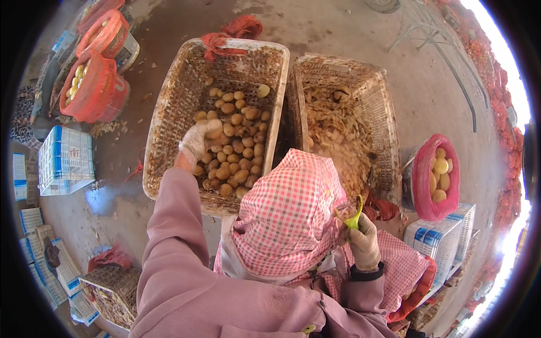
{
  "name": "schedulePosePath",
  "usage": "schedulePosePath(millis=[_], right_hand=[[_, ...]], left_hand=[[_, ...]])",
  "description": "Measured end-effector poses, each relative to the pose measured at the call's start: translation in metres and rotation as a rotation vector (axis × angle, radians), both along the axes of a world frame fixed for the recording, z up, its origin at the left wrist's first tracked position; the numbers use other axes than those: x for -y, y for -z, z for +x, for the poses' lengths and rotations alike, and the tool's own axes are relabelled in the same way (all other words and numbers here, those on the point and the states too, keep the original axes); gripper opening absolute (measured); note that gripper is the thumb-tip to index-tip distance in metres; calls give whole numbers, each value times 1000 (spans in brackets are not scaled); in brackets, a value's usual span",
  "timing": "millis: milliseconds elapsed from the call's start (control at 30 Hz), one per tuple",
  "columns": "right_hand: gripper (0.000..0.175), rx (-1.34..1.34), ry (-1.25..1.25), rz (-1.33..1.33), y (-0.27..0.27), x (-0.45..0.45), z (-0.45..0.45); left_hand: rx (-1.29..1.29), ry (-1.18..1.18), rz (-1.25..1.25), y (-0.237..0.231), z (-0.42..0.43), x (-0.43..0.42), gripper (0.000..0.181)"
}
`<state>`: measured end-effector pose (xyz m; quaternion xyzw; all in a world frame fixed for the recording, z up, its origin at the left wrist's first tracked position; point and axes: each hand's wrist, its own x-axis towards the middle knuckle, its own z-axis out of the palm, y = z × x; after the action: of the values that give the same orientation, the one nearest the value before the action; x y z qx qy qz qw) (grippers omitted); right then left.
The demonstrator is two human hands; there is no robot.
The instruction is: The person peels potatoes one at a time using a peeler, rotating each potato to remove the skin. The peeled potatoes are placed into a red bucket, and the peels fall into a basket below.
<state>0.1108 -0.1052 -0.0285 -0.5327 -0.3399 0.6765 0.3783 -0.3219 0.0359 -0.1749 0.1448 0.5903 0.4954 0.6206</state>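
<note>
My left hand (199, 136), in a thin translucent glove, reaches into a dirty plastic crate (175, 91). Its fingers are at the left side of a heap of unpeeled potatoes (236, 150), and blur hides whether they grip one. A paler potato (263, 90) lies near the crate's right wall. By my right knee, my gloved right hand (364, 246) is shut on the handle of a lime-green Y-shaped peeler (353, 219), head upward. Just beyond it stands a second dirty crate (391, 139) with a bed of potato peelings (338, 131).
Red net bags line buckets (114, 99) of peeled potatoes at the left. A pink-netted bucket (437, 203) of peeled potatoes stands right. White-and-blue crates (67, 158) flank me. Red netting (222, 42) hangs on the potato crate's far rim. A metal frame (448, 50) stands far right.
</note>
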Motion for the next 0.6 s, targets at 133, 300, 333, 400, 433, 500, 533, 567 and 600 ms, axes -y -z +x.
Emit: schedulePosePath(millis=[133, 300, 333, 400, 433, 500, 533, 567, 600], right_hand=[[46, 8, 30, 64, 1, 9, -2], [43, -14, 131, 104, -12, 14, -7], [42, -31, 146, 129, -11, 15, -5], [39, 2, 184, 154, -16, 17, -3], [37, -39, 195, 177, -17, 18, 0], [33, -120, 218, 215, -14, 20, 8], [34, -94, 301, 217, -17, 19, 2], [33, -93, 309, 239, -18, 19, 3], [33, -90, 322, 261, -19, 20, 5]], left_hand=[[426, -91, 363, -100, 35, -8, 38], [687, 124, 529, -183, 108, -30, 41], [712, 150, 477, -201, 129, -31, 43], [886, 281, 474, -226, 167, -34, 43], [759, 268, 537, -228, 187, -35, 42], [888, 434, 746, -237, 235, -34, 42], [708, 463, 584, -267, 250, -16, 24], [682, 477, 557, -276, 266, -10, 23], [751, 519, 560, -278, 279, -4, 25]])
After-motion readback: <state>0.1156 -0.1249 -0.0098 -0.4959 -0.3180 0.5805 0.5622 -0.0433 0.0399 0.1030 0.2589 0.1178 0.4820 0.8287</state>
